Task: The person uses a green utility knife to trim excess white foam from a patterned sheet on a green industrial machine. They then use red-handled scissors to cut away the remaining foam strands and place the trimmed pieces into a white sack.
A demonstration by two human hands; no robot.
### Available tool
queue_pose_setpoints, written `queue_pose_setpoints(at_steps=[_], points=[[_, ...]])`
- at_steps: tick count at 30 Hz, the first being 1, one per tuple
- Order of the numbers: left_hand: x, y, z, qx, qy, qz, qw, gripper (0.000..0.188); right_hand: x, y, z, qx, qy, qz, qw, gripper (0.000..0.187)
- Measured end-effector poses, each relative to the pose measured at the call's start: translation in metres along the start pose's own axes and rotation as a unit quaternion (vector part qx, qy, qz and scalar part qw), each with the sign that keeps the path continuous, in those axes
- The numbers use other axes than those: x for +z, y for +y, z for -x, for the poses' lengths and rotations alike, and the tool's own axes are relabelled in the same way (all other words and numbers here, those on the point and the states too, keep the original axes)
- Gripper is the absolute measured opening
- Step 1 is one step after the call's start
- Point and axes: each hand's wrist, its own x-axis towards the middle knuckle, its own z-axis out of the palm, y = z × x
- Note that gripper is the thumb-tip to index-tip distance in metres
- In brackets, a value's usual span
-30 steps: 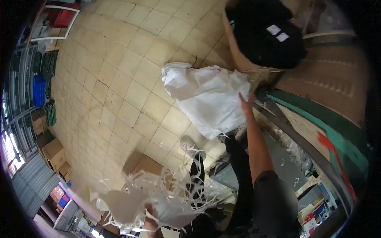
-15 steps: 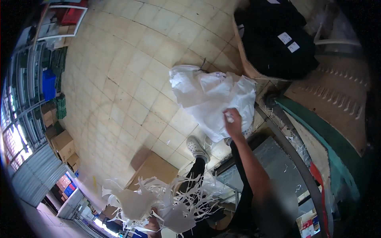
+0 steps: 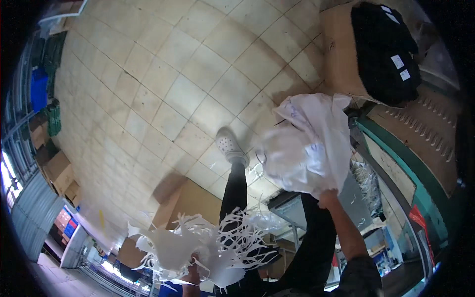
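My right hand (image 3: 328,198) is closed on the gathered edge of a large white sack (image 3: 316,143), which hangs crumpled in front of my right leg. The sack looks limp, and its contents, if any, cannot be made out. Low in the view, my left hand (image 3: 192,271) grips a bunch of white cut-out sheet scraps (image 3: 173,247). Broad smooth pieces sit on the left of the bunch, and a tangle of thin jagged strips spreads to the right. The scraps partly hide the left fingers.
At far right stands a cardboard box (image 3: 341,54) of dark fuzzy material (image 3: 383,54) with white labels. A green-edged machine (image 3: 396,158) lines the right side. Near my left foot in a grey clog (image 3: 230,146) is another cardboard box (image 3: 193,200). Racks and a blue crate (image 3: 39,89) stand left.
My right hand has taken hold of the white sack and drawn it up off the floor, nearer and to the right. My left hand keeps the scraps. The view has shifted.
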Motion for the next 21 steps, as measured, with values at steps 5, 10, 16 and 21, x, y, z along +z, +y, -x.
queue_pose_setpoints(at_steps=[5, 10, 16, 21], points=[[-0.029, 0.005, -0.059, -0.029, 0.032, -0.058, 0.997, 0.036, -0.059, -0.097, 0.012, -0.052, 0.418, -0.237, 0.876, 0.09], [-0.023, 0.024, -0.069, -0.036, 0.037, -0.03, 0.998, 0.025, -0.008, -0.135, -0.197, 0.04, 0.132, -0.192, 0.972, 0.089], [-0.044, 0.05, -0.054, -0.096, 0.03, -0.038, 0.994, 0.02, 0.036, -0.214, -0.252, 0.055, 0.233, -0.527, 0.815, 0.074], [-0.058, 0.008, -0.052, -0.012, -0.019, -0.017, 1.0, 0.021, 0.009, -0.275, -0.235, 0.034, 0.02, -0.298, 0.954, 0.093]])
